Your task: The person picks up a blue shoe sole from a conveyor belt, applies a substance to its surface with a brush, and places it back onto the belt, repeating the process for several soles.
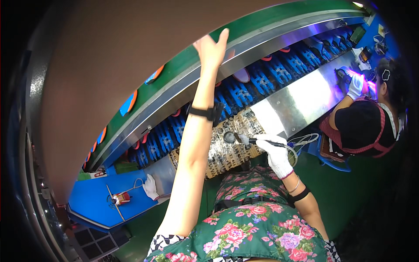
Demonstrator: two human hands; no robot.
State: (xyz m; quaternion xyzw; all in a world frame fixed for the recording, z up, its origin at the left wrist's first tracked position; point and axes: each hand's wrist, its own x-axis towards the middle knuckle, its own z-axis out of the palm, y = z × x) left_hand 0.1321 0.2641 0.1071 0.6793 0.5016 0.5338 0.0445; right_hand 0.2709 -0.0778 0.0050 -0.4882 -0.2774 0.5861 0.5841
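My bare left hand (pixel 211 51) reaches far forward to the green conveyor belt (pixel 248 22). Its thumb stands apart from the fingers, whose tips are partly hidden by a large brown overhang. I see nothing held there. In a white knitted glove, my right hand (pixel 278 153) closes round the black handle of a brush (pixel 257 141). The brush's dark tip lies at the edge of a small round cup (pixel 229 137). That cup sits on a bench section wrapped in cardboard and shiny clear tape (pixel 231 158).
Blue slotted racks (pixel 262 81) line the bench's far side. Orange-rimmed blue pieces (pixel 128 103) lie along the belt. A loose white glove (pixel 150 187) and a small red device (pixel 122 198) are on the left. At right a co-worker (pixel 364 124) works under purple light (pixel 371 85).
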